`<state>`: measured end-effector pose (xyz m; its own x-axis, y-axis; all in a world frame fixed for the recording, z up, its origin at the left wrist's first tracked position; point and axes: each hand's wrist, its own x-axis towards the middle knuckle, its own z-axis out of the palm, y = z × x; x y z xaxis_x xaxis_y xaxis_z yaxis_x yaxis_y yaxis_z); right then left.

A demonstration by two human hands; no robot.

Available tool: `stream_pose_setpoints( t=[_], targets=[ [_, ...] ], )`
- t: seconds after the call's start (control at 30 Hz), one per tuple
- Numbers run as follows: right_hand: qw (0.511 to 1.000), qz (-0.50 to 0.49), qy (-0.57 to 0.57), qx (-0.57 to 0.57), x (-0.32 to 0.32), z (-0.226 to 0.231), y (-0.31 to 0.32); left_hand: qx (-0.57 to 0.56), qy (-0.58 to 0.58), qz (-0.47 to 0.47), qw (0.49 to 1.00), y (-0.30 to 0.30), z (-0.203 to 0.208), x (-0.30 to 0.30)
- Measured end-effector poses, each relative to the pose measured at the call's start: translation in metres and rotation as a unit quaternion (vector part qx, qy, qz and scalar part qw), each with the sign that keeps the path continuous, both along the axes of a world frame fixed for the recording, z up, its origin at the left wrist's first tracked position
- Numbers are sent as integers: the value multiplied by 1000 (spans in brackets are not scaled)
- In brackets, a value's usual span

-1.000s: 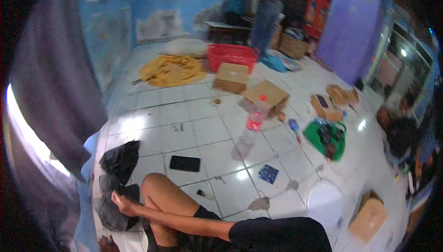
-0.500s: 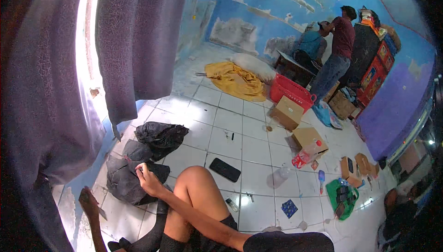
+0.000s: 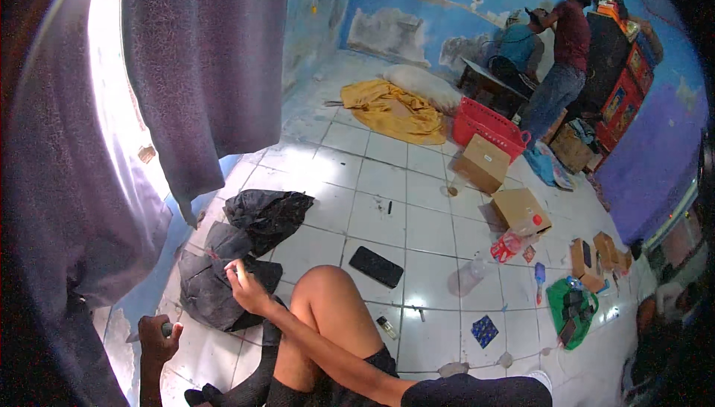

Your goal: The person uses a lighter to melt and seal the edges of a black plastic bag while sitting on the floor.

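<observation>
My right hand (image 3: 248, 288) is closed in a pinch above a dark grey fabric bundle (image 3: 216, 295). What its fingertips hold is too small to make out; a thin reddish strand (image 3: 211, 255) shows beside them. Low at the left, my left hand (image 3: 158, 338) is curled round something small and greyish, mostly hidden by the fingers, with a pointed tip jutting out towards the wall. Just behind the bundle lies a crumpled black plastic bag (image 3: 269, 217). My bent knee (image 3: 326, 288) is right of my right hand.
A black phone (image 3: 377, 267) lies beyond my knee. Farther right are a blue packet (image 3: 485, 331), a green bag (image 3: 570, 310) and open cardboard boxes (image 3: 521, 212). A red basket (image 3: 488, 130) and yellow cloth (image 3: 395, 113) lie farther back. Two people are at the far wall; a curtain (image 3: 212, 72) hangs left.
My left hand has turned and curled, its thumb now showing against the greyish thing. My right hand keeps its pinch by the bundle. The whole view has shifted slightly.
</observation>
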<state>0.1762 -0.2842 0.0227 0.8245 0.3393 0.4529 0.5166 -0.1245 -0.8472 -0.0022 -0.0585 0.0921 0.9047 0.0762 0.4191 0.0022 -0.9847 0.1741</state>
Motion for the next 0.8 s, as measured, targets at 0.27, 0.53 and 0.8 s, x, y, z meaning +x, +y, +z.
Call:
stream_pose_setpoints(
  t=[0.27,0.53,0.8],
  targets=[
    [998,25,35,-51,-3,24,-10,-12,30,-46,998,20,-74,-24],
    [994,44,101,-13,-5,18,1,-38,8,-34,999,6,-25,-17],
    [992,56,105,-50,-13,35,-7,-13,-14,16,1000,8,-25,-30]
  ],
)
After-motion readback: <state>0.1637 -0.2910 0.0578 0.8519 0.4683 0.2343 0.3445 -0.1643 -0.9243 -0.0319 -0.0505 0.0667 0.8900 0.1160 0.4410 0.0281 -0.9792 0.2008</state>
